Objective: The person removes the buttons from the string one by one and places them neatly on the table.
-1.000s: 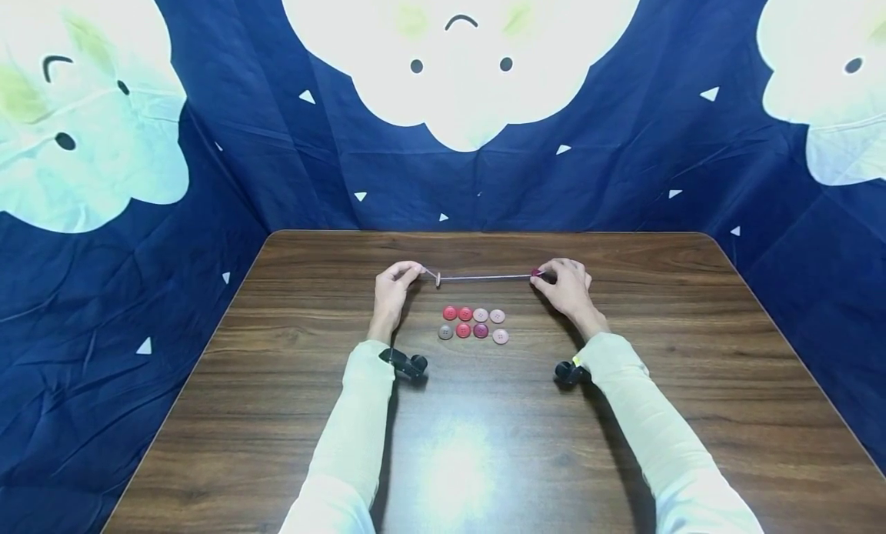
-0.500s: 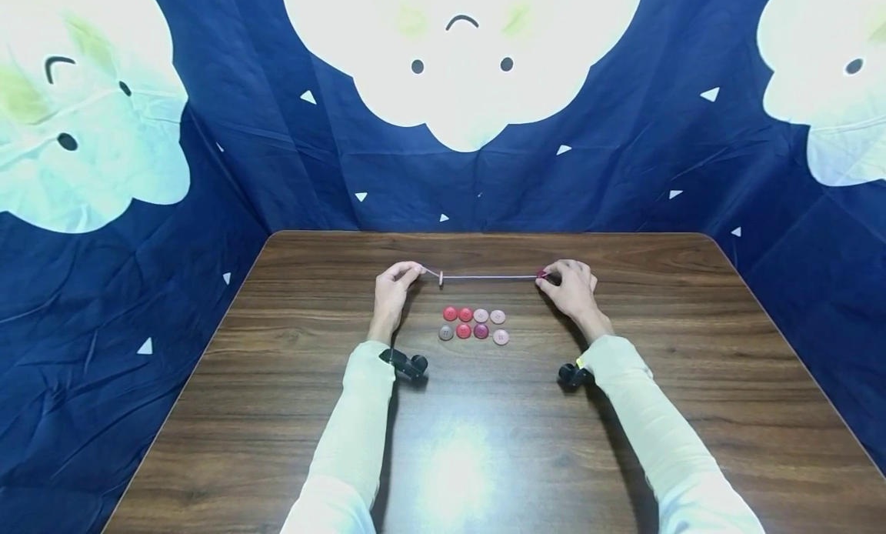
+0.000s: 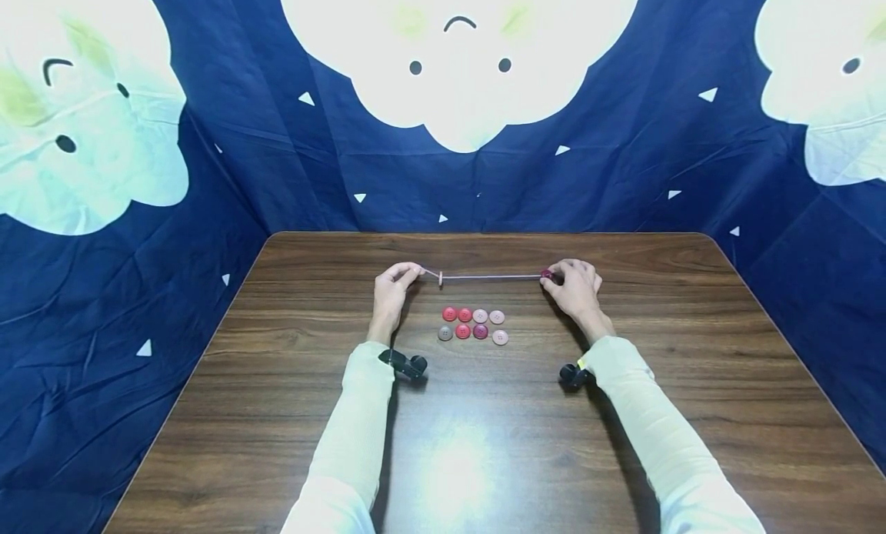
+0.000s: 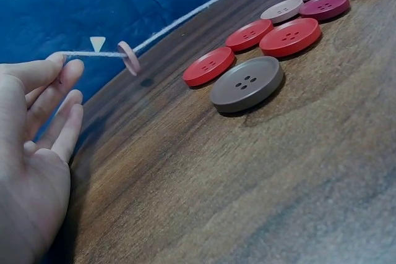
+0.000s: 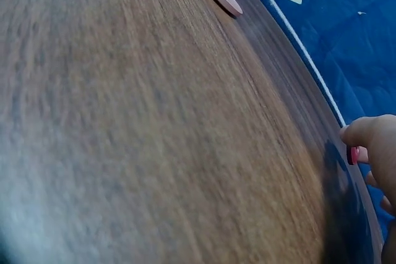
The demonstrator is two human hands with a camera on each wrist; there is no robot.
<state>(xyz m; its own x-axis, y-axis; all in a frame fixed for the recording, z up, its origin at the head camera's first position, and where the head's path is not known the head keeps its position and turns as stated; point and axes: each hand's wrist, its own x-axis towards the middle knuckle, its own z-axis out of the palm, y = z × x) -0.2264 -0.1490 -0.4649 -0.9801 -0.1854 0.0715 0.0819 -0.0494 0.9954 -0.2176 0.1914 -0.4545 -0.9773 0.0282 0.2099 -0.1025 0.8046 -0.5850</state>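
A thin pale string stretches nearly straight between the two hands. My left hand pinches one end of it between thumb and forefinger. A little to the right of those fingers, a pink button hangs edge-on, threaded on the string. My right hand pinches a dark red button at the string's other end; thumb and fingers cover part of it, and whether the string passes through it cannot be made out. In the right wrist view only a sliver of this button shows beneath the thumb.
On the wooden table, several loose buttons lie in two rows nearer the body: red ones, pale pink ones, a purple one and a grey one. Blue cloth with cloud shapes hangs behind the table.
My right hand has slid slightly to the right with the dark red button, lengthening the string between the hands. The threaded pink button has shifted a touch right. My left hand has stayed put.
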